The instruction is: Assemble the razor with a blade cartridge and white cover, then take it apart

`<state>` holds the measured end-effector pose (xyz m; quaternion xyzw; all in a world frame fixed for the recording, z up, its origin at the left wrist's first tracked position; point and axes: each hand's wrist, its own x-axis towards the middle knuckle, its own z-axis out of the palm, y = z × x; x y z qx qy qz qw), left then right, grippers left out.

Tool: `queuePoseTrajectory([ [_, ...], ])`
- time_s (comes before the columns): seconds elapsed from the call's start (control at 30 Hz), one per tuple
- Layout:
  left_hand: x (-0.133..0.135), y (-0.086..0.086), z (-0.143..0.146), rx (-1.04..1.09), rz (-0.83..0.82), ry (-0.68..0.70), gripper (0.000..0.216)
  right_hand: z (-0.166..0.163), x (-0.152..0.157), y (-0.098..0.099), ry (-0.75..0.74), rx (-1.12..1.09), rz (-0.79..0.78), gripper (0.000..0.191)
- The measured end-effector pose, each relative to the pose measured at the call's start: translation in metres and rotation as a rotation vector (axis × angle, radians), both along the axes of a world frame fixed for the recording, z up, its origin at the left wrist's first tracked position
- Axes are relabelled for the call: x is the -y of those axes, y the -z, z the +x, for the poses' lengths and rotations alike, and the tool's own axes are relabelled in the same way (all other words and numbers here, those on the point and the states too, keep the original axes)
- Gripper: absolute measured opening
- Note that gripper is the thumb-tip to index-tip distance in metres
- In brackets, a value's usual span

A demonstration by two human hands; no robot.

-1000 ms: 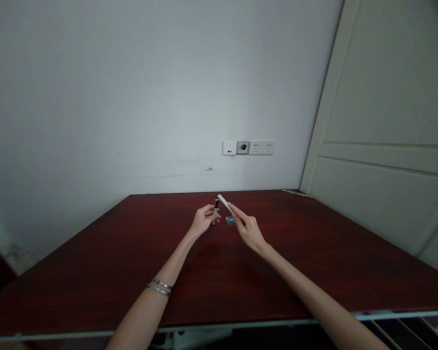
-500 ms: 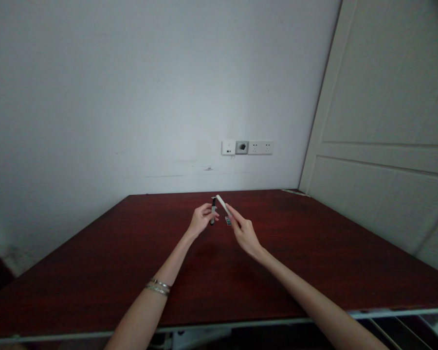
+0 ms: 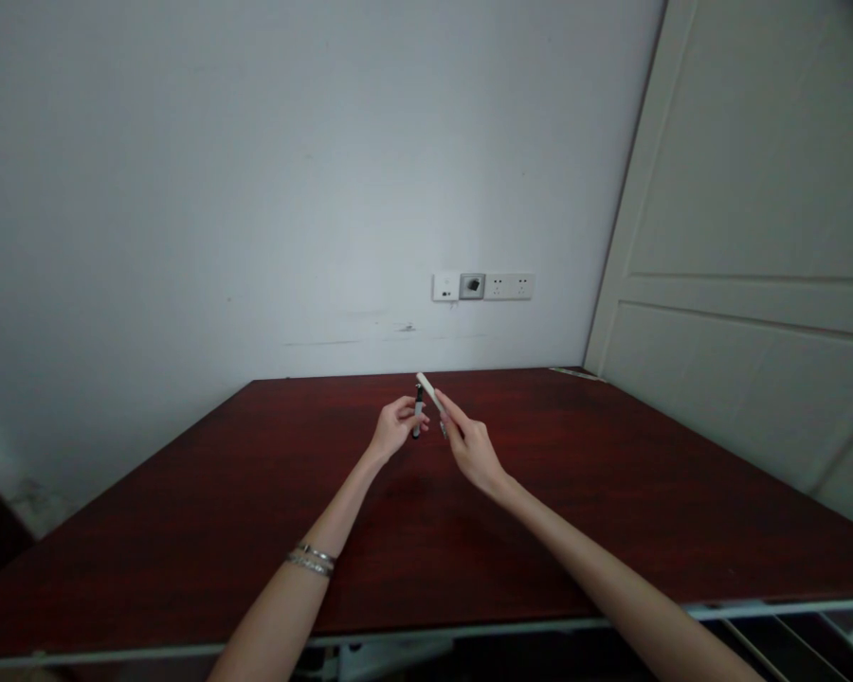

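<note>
My left hand [image 3: 396, 428] is closed around a slim black-and-grey marker-like stick [image 3: 418, 409], which stands nearly upright between thumb and fingers. My right hand [image 3: 475, 453] grips a white rod [image 3: 427, 386], tilted with its far end up and to the left. That far end is close to the top of the dark stick; I cannot tell whether they touch. A small light-and-dark patterned piece [image 3: 444, 430] shows under the right fingers, mostly hidden. Both hands are above the dark red table [image 3: 277, 493].
A white wall [image 3: 327, 189] rises behind the table, with a row of sockets [image 3: 498, 286] low on it. A pale panelled door [image 3: 739, 237] stands on the right. Below the table's front edge [image 3: 526, 626], partly shadowed items show. Bracelets [image 3: 311, 559] circle the left forearm.
The white rod's far end has moved slightly up and left, over the top of the dark stick. Less of the small patterned piece shows. The left hand has barely moved.
</note>
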<state>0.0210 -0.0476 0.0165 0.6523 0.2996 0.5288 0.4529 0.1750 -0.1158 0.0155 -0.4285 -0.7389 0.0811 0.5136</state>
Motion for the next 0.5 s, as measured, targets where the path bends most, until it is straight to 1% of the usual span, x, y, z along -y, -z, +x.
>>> queuePoseTrajectory([
  [0.2,-0.004,0.001,-0.001,0.033,0.003,-0.024,0.029,0.000,0.005,0.010,-0.059,0.100,-0.006,0.043],
  [0.37,-0.003,0.001,0.000,0.000,0.004,0.004,0.030,0.007,0.002,0.003,-0.002,0.053,0.019,0.046],
  [0.43,-0.003,0.001,0.000,0.002,0.012,-0.006,0.030,0.011,0.001,0.003,-0.023,0.105,0.027,0.045],
  [0.5,-0.005,0.002,-0.002,-0.002,0.037,-0.033,0.029,0.013,0.004,0.004,-0.081,0.206,0.030,0.045],
])
